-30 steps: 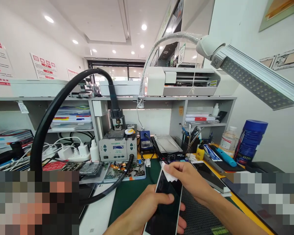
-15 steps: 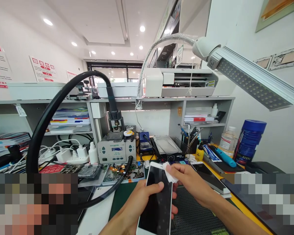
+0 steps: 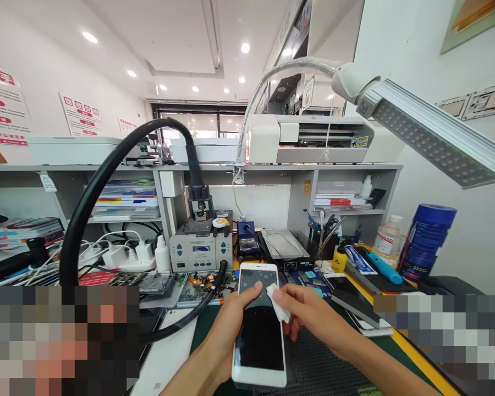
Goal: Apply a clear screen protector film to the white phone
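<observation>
A white smartphone (image 3: 260, 335) with a dark screen is held upright before me, its whole front showing. My left hand (image 3: 236, 313) grips it from the left side, the thumb lying across the upper screen and the other fingers hidden behind. Pinched in my right hand (image 3: 303, 308) is a crumpled white tissue (image 3: 279, 305), which rests against the right part of the screen. Faint spots show on the glass near the thumb. Beneath the phone lies a dark perforated mat (image 3: 325, 363) on the green work mat (image 3: 204, 330).
A hot air station (image 3: 201, 250) stands behind, its black hose (image 3: 94, 176) arching over the left side. A tray of small parts (image 3: 198, 289) sits in front of it. To the right lie other phones (image 3: 361, 308), a yellow bottle (image 3: 339, 258) and a blue canister (image 3: 427, 239). A lamp (image 3: 433, 132) hangs above.
The phone has turned more upright and now shows its lower edge. The right hand has brought the tissue from the phone's upper right corner down and left along the screen.
</observation>
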A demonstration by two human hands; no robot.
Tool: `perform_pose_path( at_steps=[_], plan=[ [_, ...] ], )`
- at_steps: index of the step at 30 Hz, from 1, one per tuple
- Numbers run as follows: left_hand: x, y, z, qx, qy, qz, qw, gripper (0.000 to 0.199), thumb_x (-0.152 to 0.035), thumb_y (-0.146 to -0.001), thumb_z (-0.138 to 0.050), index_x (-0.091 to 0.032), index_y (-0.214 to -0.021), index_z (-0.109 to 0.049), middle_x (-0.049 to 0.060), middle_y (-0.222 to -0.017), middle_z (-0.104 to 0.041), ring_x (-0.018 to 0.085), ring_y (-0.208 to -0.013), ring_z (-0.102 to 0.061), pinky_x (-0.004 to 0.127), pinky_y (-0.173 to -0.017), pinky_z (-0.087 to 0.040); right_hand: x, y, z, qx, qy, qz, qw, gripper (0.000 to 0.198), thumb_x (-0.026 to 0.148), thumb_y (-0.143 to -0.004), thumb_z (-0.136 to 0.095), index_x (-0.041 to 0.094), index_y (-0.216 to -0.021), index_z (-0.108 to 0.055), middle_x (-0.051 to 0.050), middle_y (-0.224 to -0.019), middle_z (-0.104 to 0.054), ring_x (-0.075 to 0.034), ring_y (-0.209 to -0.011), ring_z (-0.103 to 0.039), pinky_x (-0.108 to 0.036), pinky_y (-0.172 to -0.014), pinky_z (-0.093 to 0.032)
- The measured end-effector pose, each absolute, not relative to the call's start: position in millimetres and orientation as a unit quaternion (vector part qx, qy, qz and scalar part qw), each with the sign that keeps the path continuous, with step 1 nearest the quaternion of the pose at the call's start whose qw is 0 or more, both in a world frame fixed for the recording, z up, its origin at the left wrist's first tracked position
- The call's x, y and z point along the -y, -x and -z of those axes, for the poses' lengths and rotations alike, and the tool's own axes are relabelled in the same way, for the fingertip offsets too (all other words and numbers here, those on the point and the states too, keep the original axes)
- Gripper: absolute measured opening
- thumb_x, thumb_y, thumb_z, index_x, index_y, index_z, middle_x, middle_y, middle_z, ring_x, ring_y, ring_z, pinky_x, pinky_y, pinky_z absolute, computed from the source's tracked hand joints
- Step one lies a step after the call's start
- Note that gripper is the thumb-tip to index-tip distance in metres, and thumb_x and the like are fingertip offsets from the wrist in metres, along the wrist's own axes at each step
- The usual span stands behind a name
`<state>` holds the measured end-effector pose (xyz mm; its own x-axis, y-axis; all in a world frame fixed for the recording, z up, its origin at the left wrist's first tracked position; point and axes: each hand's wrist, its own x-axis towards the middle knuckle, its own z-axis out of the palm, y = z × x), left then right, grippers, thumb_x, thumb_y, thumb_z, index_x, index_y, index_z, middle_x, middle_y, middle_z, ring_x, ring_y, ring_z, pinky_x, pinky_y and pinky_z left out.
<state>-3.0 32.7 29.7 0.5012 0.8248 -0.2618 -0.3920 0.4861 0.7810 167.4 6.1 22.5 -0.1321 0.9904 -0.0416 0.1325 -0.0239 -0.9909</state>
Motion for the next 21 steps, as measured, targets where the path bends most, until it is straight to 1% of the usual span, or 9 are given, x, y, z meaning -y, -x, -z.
perform_pose_path(
  at_steps=[4,7,12,16,21],
  plan=[
    [-40,9,-30,-0.306,-0.282,-0.352,0.839,0.034,-0.042,-0.084,-0.068,-0.01,-0.096,-0.069,0.01,-0.072,-0.074,0.025,-0.062,-0.072,0.034,-0.063,-0.056,-4,-164,-16,0.579,0.511,-0.521,0.364,0.057,0.071,-0.082,-0.06,0.015,-0.071,-0.061,-0.002,-0.062,-0.063,-0.013,-0.054,-0.059,-0.021,-0.046,-0.045],
    [-46,14,-29,-0.312,-0.263,-0.35,0.843,0.038,-0.045,-0.083,-0.068,-0.01,-0.098,-0.069,0.01,-0.069,-0.074,0.024,-0.057,-0.07,0.032,-0.056,-0.054,0,-160,-12,0.589,0.507,-0.534,0.333,0.061,0.073,-0.082,-0.057,0.014,-0.067,-0.062,-0.002,-0.06,-0.062,-0.012,-0.051,-0.057,-0.021,-0.046,-0.044],
    [-50,18,-30,-0.307,-0.252,-0.36,0.844,0.04,-0.048,-0.082,-0.068,-0.011,-0.098,-0.069,0.009,-0.07,-0.073,0.022,-0.056,-0.068,0.027,-0.047,-0.046,7,-155,-11,0.606,0.463,-0.577,0.293,0.057,0.069,-0.087,-0.056,0.014,-0.07,-0.062,-0.002,-0.062,-0.064,-0.011,-0.052,-0.059,-0.02,-0.051,-0.047],
    [-50,20,-31,-0.302,-0.246,-0.37,0.843,0.037,-0.046,-0.081,-0.07,-0.012,-0.097,-0.069,0.008,-0.072,-0.074,0.021,-0.058,-0.068,0.025,-0.048,-0.045,10,-155,-12,0.609,0.432,-0.595,0.298,0.05,0.062,-0.087,-0.06,0.014,-0.074,-0.06,-0.002,-0.068,-0.064,-0.011,-0.056,-0.06,-0.021,-0.055,-0.049],
    [-51,20,-32,-0.297,-0.243,-0.381,0.841,0.036,-0.044,-0.081,-0.071,-0.012,-0.096,-0.07,0.008,-0.073,-0.074,0.021,-0.06,-0.069,0.025,-0.049,-0.045,12,-157,-13,0.612,0.421,-0.601,0.294,0.041,0.054,-0.083,-0.071,0.016,-0.078,-0.058,-0.001,-0.069,-0.064,-0.012,-0.059,-0.06,-0.024,-0.059,-0.05]
  ],
)
